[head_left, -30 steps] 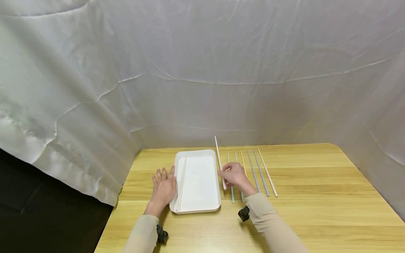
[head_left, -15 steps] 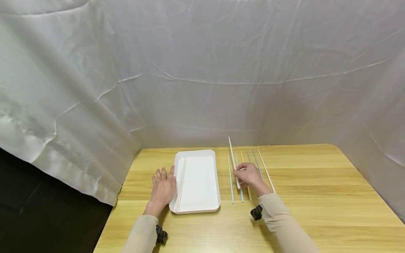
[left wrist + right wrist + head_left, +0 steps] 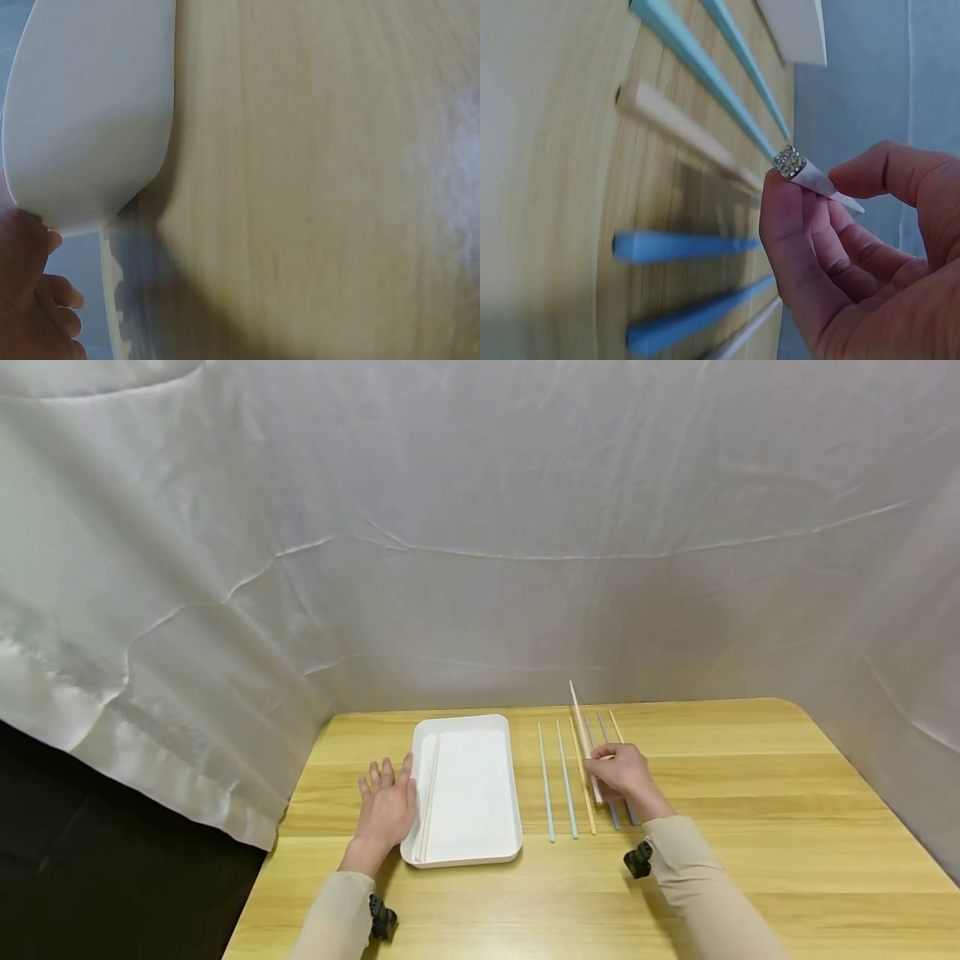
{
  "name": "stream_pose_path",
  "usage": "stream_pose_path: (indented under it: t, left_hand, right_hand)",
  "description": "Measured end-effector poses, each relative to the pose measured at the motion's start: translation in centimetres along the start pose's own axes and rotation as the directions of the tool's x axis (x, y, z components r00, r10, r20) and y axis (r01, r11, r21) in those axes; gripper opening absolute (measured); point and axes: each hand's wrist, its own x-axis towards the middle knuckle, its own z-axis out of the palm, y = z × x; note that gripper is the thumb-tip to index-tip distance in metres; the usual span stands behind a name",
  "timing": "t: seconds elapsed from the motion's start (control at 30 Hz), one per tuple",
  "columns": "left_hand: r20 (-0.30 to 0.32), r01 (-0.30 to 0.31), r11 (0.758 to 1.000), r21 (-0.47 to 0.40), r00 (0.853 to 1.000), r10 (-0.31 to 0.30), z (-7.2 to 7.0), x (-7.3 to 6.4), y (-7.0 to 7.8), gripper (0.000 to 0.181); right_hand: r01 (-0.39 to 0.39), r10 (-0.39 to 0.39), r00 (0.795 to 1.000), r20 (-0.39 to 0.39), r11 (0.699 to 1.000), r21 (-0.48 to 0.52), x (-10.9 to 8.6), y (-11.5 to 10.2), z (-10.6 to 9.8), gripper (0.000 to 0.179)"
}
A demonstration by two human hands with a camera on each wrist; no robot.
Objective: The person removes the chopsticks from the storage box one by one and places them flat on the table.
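My right hand (image 3: pixel 626 777) pinches a pale chopstick (image 3: pixel 814 178) between thumb and fingers, its patterned square butt facing the right wrist camera. The chopstick slants up above the row on the table, overlapping the yellowish chopstick (image 3: pixel 590 810) in the head view. To its left lie two turquoise chopsticks (image 3: pixel 545 785). Two blue chopsticks (image 3: pixel 682 246) and a pale one (image 3: pixel 615 725) are partly hidden behind the hand. My left hand (image 3: pixel 388 814), fingers spread, rests against the left side of the white tray (image 3: pixel 476 793). A pair of pale chopsticks (image 3: pixel 430 797) lies inside, along the tray's left side.
The wooden table (image 3: pixel 750 827) runs on to the right of the row. A hanging grey-white cloth (image 3: pixel 480 610) stands behind the table and along its sides. Small black cameras (image 3: pixel 638 860) are strapped at both wrists.
My right hand has carried the pale chopstick rightward from beside the tray, across the turquoise chopsticks to the middle of the row. The left hand and the tray stay in place.
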Motion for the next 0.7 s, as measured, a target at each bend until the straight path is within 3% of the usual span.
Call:
stream_pose_path:
  t: [0.7]
  left_hand:
    - [-0.018, -0.006, 1.000, -0.018, 1.000, 0.006, 0.1, 0.0, -0.1, 0.055]
  right_hand:
    - [-0.015, 0.009, 0.998, -0.063, 0.995, -0.099, -0.3, 3.8, -5.9, 0.045]
